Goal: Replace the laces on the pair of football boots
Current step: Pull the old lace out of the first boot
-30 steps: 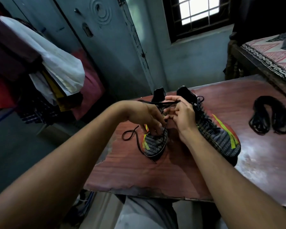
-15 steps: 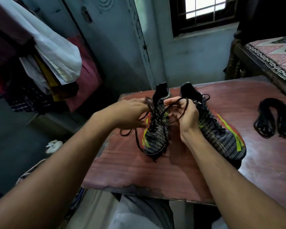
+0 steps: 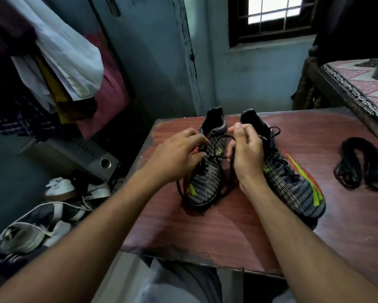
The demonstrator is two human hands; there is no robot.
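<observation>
Two football boots stand side by side on the reddish wood-grain counter (image 3: 205, 232), heels toward the far edge and toes toward the person. The left boot (image 3: 206, 182) sits near the middle of the counter, closer to its left edge; its black lace (image 3: 218, 139) is loose, arching over the tongue between the two hands, with more slack trailing down past the toe on both sides. The right boot (image 3: 290, 180) lies just beside it, angled with its toe toward the right, its neon-yellow and red stripe showing along the outer side and its own lace still threaded.

The left hand (image 3: 175, 156) hovers over the left boot's eyelets with its fingers curled down, the fingertips pinching the lace at the boot's left side. The right hand (image 3: 247, 149) is held between the two boots, fingers curled inward with thumb and forefinger raised; the lace runs to it and it appears to pinch the other part of the loop, though the exact contact is hidden behind the fingers.

Near the counter's right edge, well apart from the boots, lies a coiled bundle of black laces (image 3: 358, 165).

Beyond the left edge, on the floor, are white and dark shoes (image 3: 41, 224) and a grey speaker box (image 3: 85, 156); clothes (image 3: 59, 62) hang above them. A bed (image 3: 358, 84) with a patterned cover stands past the far right corner.
</observation>
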